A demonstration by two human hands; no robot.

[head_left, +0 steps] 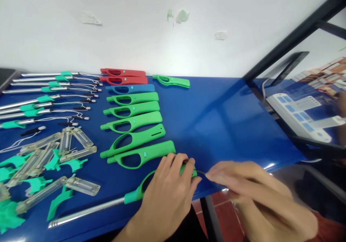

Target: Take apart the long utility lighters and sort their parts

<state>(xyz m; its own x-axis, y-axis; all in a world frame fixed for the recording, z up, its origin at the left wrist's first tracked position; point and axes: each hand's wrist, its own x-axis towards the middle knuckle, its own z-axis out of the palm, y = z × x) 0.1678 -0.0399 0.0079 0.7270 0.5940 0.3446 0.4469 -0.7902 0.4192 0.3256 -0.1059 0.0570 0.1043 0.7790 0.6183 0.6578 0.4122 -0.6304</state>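
My left hand [169, 195] is closed over the handle of a green gas lighter [132, 196], pressing it on the blue table near the front edge. The lighter's long metal tube [89, 212] points left. To the right, my blurred right hand [251, 188] has its fingers pinched together beside the handle's end. A thin wire-like strand [200, 172] runs between that end and my right fingertips; its exact kind is unclear. Just behind my left hand lies a green lighter handle shell [158, 151], with several more green shells [146, 119] behind it.
Blue [144, 88] and red shells [135, 80] lie at the back, with another green shell [175, 81] apart. Metal lighter tubes with wires [40, 99] lie left, above clear fuel tanks [81, 185] and teal triggers [59, 201]. A dark metal frame [283, 36] stands right.
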